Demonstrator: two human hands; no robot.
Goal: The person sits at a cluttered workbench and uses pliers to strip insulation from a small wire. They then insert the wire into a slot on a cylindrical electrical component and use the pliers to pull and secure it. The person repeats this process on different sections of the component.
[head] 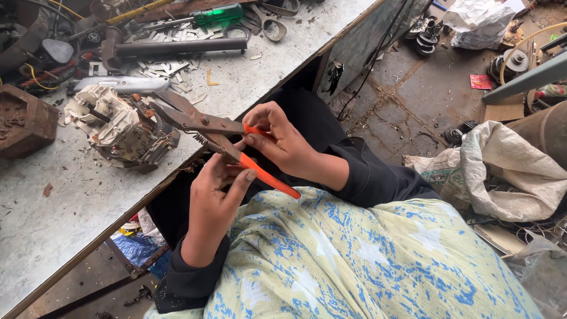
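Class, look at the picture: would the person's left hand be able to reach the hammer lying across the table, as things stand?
Probably yes, but not freely: the left hand is gripping the orange-handled snips, and the broken motor part sits between it and the hammer.

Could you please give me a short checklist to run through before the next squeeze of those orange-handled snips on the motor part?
1. Both hands on the handles: ok. The left hand and right hand each grip an orange handle of the rusty metal snips.
2. Return spring seated between the handles: ok, the coiled spring is visible.
3. Blades placed on the white and copper motor stator: cannot tell, the tips are hidden.
4. Stator resting steadily on the grey worktable: ok.
5. Fingers clear of the pivot: ok.
6. Black hammer out of the way: ok, it lies apart, further back.
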